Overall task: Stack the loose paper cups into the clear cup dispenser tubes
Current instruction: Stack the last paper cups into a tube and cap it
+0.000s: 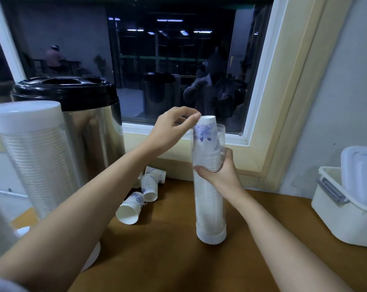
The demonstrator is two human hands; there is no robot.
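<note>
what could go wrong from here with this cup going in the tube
1. The top cup sticks out above the rim of the clear tube and looks slightly tilted; pushing it down with the left hand could jam or crumple it.
2. The tube stands tall on a small base, steadied only by the right hand gripping its upper half; a sideways push might tip it.
3. The loose cups lie on their sides beside the left forearm, which could knock them rolling.

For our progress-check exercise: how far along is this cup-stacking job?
Done: the capped clear tube on the left is packed with cups. In hand: the right hand grips the open clear tube while the left hand pinches a blue-printed paper cup poking from its top. Left: several loose paper cups lie on the wooden table.
</note>
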